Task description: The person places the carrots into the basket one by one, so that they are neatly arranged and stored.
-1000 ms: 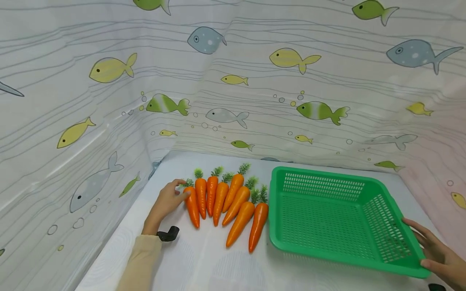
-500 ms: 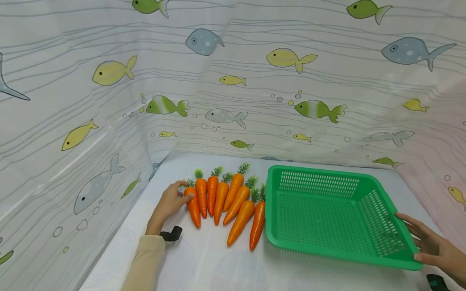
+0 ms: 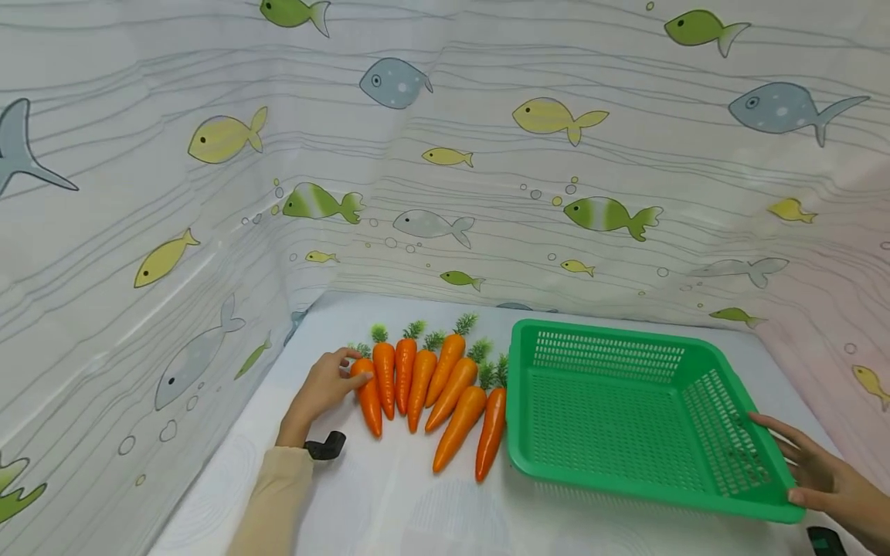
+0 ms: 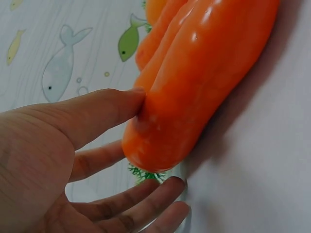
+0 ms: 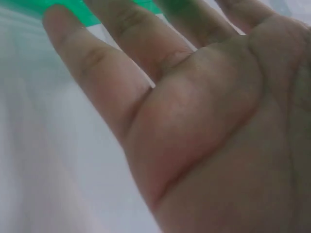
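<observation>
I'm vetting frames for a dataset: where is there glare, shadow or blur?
Head view: highlights on the glossy carrots; left wrist view: bright glints on the foreground carrot, a soft shadow beside it on the tabletop; right wrist view: dim and soft, the green basket hazy.

Bare surface (image 3: 375, 498) stretches nearside of the carrots (image 3: 452, 391); the green plastic basket (image 3: 619, 425) bars passage on their right.

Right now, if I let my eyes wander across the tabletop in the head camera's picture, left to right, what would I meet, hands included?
Left hand → a fanned-out row of eight orange carrots with green tops → green plastic basket → right hand.
</observation>
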A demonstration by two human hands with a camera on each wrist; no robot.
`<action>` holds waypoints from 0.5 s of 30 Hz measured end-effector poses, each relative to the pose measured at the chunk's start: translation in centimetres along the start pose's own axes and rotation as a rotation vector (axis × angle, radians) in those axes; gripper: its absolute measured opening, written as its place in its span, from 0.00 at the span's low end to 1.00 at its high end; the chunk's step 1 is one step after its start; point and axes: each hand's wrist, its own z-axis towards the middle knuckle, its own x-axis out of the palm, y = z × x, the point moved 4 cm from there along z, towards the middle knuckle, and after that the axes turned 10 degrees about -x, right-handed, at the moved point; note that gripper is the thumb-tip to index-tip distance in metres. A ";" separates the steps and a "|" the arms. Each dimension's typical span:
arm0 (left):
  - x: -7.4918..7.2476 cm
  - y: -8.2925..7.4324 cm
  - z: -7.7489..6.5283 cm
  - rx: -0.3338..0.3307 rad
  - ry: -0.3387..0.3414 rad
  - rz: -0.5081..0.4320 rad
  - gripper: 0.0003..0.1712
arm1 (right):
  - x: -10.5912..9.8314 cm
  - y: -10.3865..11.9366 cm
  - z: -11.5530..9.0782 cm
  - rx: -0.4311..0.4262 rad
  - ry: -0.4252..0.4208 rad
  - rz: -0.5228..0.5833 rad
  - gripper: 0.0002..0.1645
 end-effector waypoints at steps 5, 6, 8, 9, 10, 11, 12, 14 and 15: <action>0.0 -0.4 -0.1 0.010 0.011 -0.026 0.30 | 0.6 -0.5 -0.9 -0.048 -0.022 0.083 0.50; 0.1 -0.5 -0.1 0.014 0.013 -0.027 0.31 | 0.7 -0.6 -1.0 -0.054 -0.029 0.093 0.50; 0.2 -0.6 -0.2 0.013 0.011 -0.032 0.32 | 0.8 -0.9 -1.2 -0.046 -0.048 0.097 0.50; 0.3 -0.6 -0.2 0.011 0.009 -0.034 0.32 | 0.8 -1.1 -1.3 -0.035 -0.059 0.084 0.51; 0.3 -0.6 -0.3 0.009 0.009 -0.037 0.32 | 0.7 -1.2 -1.3 -0.027 -0.066 0.076 0.51; 0.4 -0.6 -0.4 0.009 0.011 -0.040 0.33 | 0.7 -1.3 -1.3 -0.019 -0.069 0.064 0.51; 0.5 -0.5 -0.5 0.006 0.012 -0.042 0.33 | 0.6 -1.4 -1.2 -0.002 -0.069 0.054 0.51; 0.7 -0.4 -0.7 0.000 0.013 -0.042 0.34 | 0.5 -1.3 -0.9 0.015 -0.055 0.034 0.50; 0.7 -0.3 -0.8 -0.005 0.014 -0.041 0.34 | 0.4 -1.2 -0.7 0.027 -0.043 0.034 0.50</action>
